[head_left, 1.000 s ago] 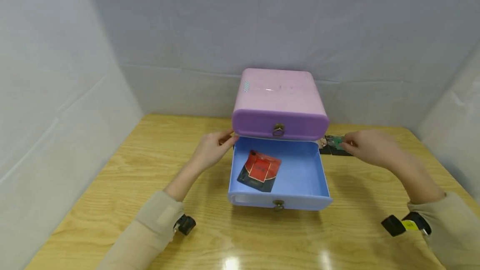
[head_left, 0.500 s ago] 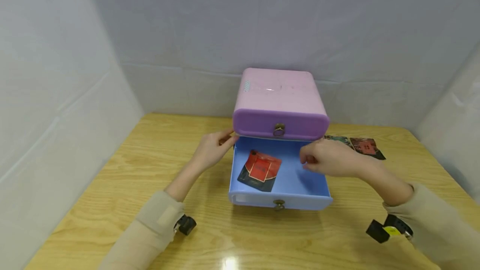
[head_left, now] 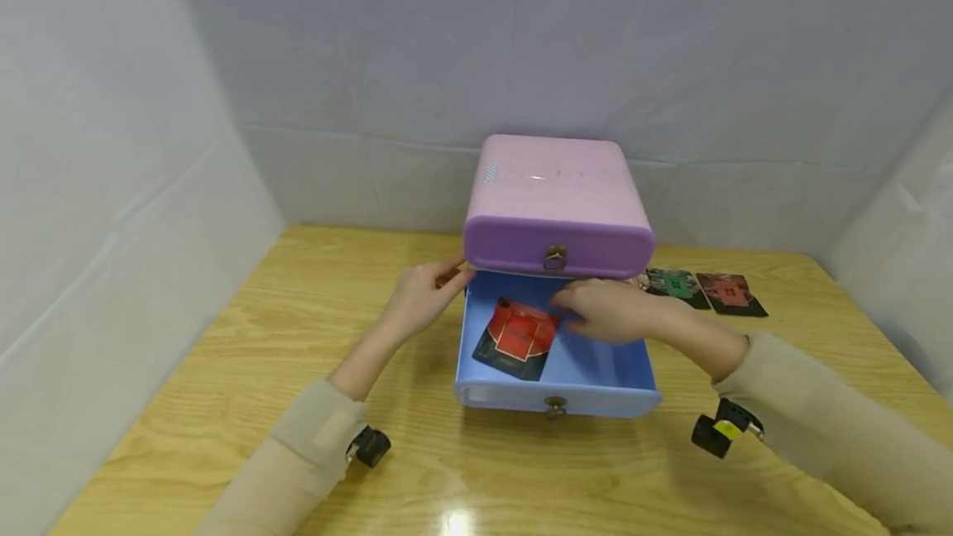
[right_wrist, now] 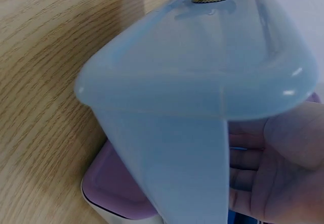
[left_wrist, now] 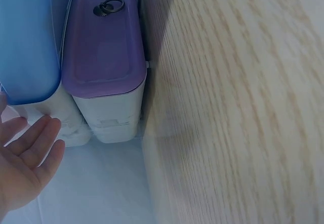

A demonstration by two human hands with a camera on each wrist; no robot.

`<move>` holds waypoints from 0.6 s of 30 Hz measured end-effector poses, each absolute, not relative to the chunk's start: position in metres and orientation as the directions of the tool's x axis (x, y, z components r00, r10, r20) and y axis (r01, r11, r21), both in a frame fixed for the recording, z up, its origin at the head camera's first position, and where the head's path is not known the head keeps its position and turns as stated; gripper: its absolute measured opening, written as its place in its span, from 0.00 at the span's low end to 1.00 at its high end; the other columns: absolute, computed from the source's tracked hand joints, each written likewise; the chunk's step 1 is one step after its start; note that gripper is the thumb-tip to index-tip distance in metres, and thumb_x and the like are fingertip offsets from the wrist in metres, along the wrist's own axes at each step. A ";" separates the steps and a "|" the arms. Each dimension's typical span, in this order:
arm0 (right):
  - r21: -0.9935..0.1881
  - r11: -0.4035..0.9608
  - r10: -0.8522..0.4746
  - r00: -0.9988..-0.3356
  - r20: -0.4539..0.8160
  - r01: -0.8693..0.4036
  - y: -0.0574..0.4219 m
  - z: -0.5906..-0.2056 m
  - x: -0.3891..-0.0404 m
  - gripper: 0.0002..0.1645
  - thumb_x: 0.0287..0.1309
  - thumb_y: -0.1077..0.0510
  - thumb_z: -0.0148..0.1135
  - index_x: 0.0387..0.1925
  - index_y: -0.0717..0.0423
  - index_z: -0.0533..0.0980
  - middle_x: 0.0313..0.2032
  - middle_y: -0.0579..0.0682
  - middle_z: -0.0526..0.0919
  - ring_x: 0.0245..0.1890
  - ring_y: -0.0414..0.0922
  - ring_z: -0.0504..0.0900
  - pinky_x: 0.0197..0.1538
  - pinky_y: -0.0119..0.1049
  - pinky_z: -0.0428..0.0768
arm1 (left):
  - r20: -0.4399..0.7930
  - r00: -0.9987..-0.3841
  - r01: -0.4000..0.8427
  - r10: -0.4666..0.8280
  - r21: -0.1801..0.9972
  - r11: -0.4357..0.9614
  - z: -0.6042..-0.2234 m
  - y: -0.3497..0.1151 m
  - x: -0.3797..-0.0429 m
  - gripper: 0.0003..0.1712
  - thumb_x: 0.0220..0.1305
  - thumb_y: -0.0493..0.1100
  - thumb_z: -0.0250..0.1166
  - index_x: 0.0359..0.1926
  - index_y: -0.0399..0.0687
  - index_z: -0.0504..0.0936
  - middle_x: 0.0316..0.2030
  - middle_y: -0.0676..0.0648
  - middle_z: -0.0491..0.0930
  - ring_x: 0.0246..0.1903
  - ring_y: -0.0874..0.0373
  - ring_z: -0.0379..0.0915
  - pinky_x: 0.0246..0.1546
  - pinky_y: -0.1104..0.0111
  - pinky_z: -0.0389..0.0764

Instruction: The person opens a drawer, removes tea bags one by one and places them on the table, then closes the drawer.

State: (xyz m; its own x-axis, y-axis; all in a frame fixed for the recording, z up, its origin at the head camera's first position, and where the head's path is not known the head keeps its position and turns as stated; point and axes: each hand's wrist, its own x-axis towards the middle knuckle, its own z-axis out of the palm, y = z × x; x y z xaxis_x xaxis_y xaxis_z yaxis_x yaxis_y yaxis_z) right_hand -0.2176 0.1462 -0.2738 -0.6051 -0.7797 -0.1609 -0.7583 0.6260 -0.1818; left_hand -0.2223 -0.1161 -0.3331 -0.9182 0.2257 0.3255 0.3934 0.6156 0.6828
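A small drawer cabinet (head_left: pixel 554 176) with a pink top stands in the middle of the table. Its blue drawer (head_left: pixel 596 358) is pulled out, below a closed purple drawer front (head_left: pixel 514 246). Inside the blue drawer, a red and black packet (head_left: pixel 515 342) lies flat on the left. My right hand (head_left: pixel 606 310) reaches over the drawer's right wall, fingertips close to the packet's upper right corner; whether they touch is unclear. In the right wrist view the drawer wall partly hides the fingers. My left hand (head_left: pixel 420 296) rests against the cabinet's left side, its fingers (left_wrist: pixel 38 138) extended.
To the cabinet's right lie a green and black packet (head_left: pixel 676 286) and a red and black packet (head_left: pixel 731 294), with part of another item visible beside the cabinet. Another purple drawer front (left_wrist: pixel 104 42) sits below the blue drawer. White cloth (head_left: pixel 417 64) hangs behind the wooden table (head_left: pixel 357 271).
My right hand has moved left from the packets on the table, over the drawer's wall and into the drawer. My left hand, the drawer and the packet in it stay put.
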 end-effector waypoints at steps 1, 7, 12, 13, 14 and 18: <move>-0.173 0.638 -0.770 -0.615 -0.172 -0.750 0.144 -0.275 -0.219 0.15 0.58 0.60 0.59 0.47 0.62 0.76 0.41 0.53 0.80 0.44 0.48 0.78 0.45 0.43 0.77 | 0.327 -0.917 0.395 0.226 0.683 0.614 -0.333 -0.116 -0.223 0.22 0.66 0.49 0.57 0.56 0.40 0.77 0.35 0.42 0.84 0.35 0.51 0.80 0.34 0.61 0.79; -0.203 0.695 -0.718 -0.653 -0.240 -0.690 0.133 -0.280 -0.226 0.21 0.62 0.51 0.57 0.51 0.61 0.74 0.35 0.47 0.78 0.34 0.41 0.75 0.38 0.38 0.74 | 0.314 -0.921 0.387 0.229 0.690 0.612 -0.332 -0.117 -0.224 0.23 0.66 0.49 0.57 0.56 0.40 0.76 0.36 0.42 0.84 0.36 0.51 0.80 0.35 0.61 0.79; -0.285 0.702 -0.712 -0.647 -0.273 -0.652 0.126 -0.284 -0.230 0.20 0.61 0.52 0.58 0.50 0.60 0.73 0.30 0.43 0.77 0.28 0.38 0.73 0.33 0.34 0.73 | 0.307 -0.924 0.382 0.230 0.690 0.614 -0.332 -0.118 -0.223 0.23 0.66 0.49 0.57 0.57 0.41 0.76 0.37 0.42 0.83 0.37 0.50 0.80 0.36 0.61 0.79; -0.300 0.699 -0.715 -0.643 -0.274 -0.649 0.125 -0.285 -0.230 0.20 0.60 0.53 0.59 0.49 0.60 0.73 0.30 0.44 0.77 0.28 0.38 0.73 0.34 0.34 0.74 | 0.307 -0.923 0.383 0.230 0.690 0.615 -0.332 -0.118 -0.223 0.23 0.66 0.49 0.57 0.57 0.41 0.76 0.38 0.42 0.83 0.37 0.50 0.80 0.36 0.61 0.79; -0.317 0.695 -0.718 -0.638 -0.277 -0.645 0.124 -0.286 -0.230 0.19 0.59 0.54 0.60 0.49 0.60 0.73 0.30 0.44 0.77 0.28 0.38 0.73 0.34 0.34 0.74 | 0.309 -0.923 0.384 0.230 0.689 0.615 -0.332 -0.118 -0.223 0.23 0.66 0.49 0.57 0.57 0.41 0.76 0.38 0.42 0.83 0.37 0.51 0.80 0.36 0.61 0.79; -0.385 0.694 -0.718 -0.623 -0.310 -0.608 0.121 -0.288 -0.229 0.20 0.56 0.57 0.62 0.49 0.60 0.71 0.28 0.45 0.76 0.28 0.39 0.73 0.33 0.32 0.73 | 0.302 -0.925 0.379 0.231 0.693 0.613 -0.333 -0.118 -0.223 0.23 0.66 0.49 0.57 0.57 0.40 0.76 0.37 0.42 0.84 0.37 0.51 0.80 0.35 0.61 0.79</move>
State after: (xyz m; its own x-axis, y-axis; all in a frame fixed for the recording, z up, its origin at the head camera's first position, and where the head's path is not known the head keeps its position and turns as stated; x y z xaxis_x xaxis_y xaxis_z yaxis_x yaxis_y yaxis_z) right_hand -0.2290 0.1210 -0.2880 -0.6233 -0.7177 -0.3103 -0.6079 0.6944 -0.3851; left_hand -0.2229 -0.1185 -0.3326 -0.9250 0.2308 0.3019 0.3792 0.6134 0.6928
